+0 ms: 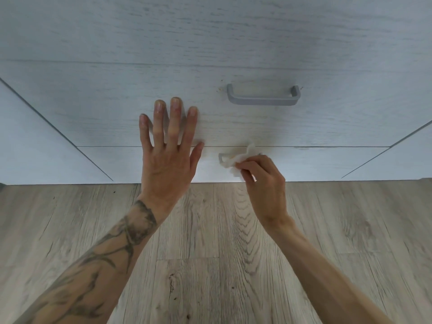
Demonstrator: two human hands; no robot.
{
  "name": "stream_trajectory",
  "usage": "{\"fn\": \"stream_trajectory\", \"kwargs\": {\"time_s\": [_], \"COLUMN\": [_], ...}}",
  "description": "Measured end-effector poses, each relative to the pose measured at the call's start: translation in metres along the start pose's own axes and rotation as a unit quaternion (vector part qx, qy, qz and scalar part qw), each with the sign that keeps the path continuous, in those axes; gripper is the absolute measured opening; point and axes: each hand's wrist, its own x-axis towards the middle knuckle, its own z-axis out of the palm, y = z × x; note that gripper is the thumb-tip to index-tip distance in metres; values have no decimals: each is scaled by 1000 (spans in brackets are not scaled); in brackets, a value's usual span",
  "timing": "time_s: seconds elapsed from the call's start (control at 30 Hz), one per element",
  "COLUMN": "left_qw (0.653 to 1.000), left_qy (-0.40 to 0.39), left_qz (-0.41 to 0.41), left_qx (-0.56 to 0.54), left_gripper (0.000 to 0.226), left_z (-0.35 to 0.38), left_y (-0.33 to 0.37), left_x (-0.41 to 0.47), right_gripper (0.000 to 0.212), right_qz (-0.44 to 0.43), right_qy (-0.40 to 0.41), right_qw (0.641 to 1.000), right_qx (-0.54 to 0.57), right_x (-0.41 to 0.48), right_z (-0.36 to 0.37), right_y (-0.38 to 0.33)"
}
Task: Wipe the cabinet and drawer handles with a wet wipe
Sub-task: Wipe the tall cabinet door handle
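Your right hand [261, 176] pinches the crumpled white wet wipe [240, 160] on the lower grey bar handle [221, 157] — its long axis runs sideways; your left hand [168, 146] lies spread flat on the pale wood-grain drawer front [105, 113].

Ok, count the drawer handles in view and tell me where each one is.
2. The upper handle sits bare on the middle drawer front. The lower handle is on the bottom drawer, mostly covered by the wet wipe in the right hand. More may lie outside the view.

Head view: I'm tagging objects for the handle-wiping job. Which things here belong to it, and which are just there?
In the job:
wet wipe
lower drawer handle, being wiped
upper drawer handle
right hand, gripping the wipe
left hand, flat on the drawer front

Just there:
wood floor
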Motion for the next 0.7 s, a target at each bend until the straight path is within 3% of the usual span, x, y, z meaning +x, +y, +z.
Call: {"fn": "stream_trajectory", "kwargs": {"time_s": [0.2, 0.33, 0.7], "left_qw": [999, 997, 990], "left_qy": [-38, -75, -136], "left_qz": [2, 4, 21], "left_qx": [-2, -20, 5], "left_gripper": [75, 73, 65], "left_z": [-13, -34, -151], "left_y": [0, 0, -72], "left_x": [-1, -1, 13], "right_gripper": [20, 32, 29], "right_qz": [108, 152, 15], "right_qy": [13, -14, -44], "right_qw": [994, 985, 977], "right_qx": [11, 80, 207], "right_x": [-5, -1, 62], "right_z": [-29, -40, -41], "right_y": [31, 23, -97]}}
